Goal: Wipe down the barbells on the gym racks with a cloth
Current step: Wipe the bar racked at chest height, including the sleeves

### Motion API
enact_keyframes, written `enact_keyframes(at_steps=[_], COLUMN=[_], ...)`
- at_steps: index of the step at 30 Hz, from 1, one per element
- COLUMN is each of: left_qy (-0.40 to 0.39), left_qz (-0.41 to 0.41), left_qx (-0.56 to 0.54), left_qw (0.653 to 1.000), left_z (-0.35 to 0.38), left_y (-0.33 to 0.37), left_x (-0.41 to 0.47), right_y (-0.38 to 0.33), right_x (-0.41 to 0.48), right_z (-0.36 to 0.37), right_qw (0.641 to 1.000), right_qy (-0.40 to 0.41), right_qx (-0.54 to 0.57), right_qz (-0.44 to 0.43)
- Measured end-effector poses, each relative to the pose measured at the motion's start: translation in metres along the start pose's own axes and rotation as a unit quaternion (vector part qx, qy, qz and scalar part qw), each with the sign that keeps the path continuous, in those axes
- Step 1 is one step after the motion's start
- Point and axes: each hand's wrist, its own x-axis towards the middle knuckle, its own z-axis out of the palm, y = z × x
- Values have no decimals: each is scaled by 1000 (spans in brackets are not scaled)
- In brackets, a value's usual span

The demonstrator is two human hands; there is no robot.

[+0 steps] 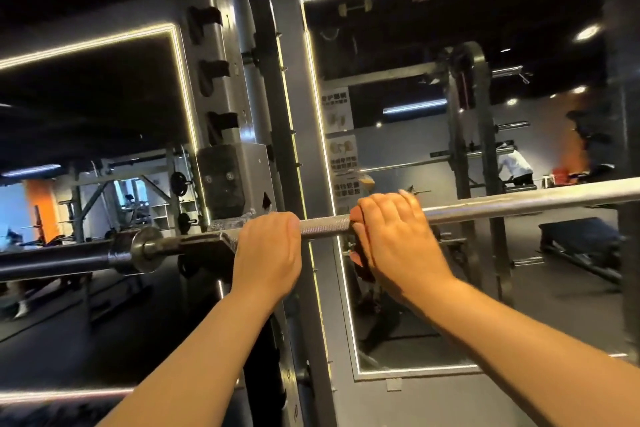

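A steel barbell (512, 203) runs across the view, resting on a hook of the grey rack upright (225, 107); its dark sleeve (62, 258) sticks out to the left. My left hand (266, 250) grips the bar just right of the hook, fingers curled over the top. My right hand (394, 236) wraps around the knurled shaft a little further right, pressing a dark cloth (360, 262) against the bar. Only small edges of the cloth show under the palm and at the fingertips.
Behind the bar are wall mirrors framed with light strips (313, 121), reflecting another rack (467, 135), weight plates and a person in a white top (514, 166). The rack's hooks climb the upright above my left hand. Dark floor lies below.
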Motion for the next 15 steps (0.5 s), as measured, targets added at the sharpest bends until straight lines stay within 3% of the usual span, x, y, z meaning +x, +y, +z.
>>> enact_keyframes(at_steps=[3,6,9,15], left_qy=[-2,2,15,4], left_qz=[-2,-9,-28,-37], left_qx=[-28,-39,-33,20], left_qw=[1000,999,999,999], left_z=[-1,1,2,4], left_y=[0,0,2,3], left_x=[0,-1,-3,-5], right_y=[45,67,41,4], right_x=[-5,-21,-17,3], right_z=[-16,-26,-19,-9], right_qw=[996,998,990,1000], right_qy=[-31,26,65,-12], right_qx=[-17,-45,-50,17], right_qz=[-76,18,114,-1])
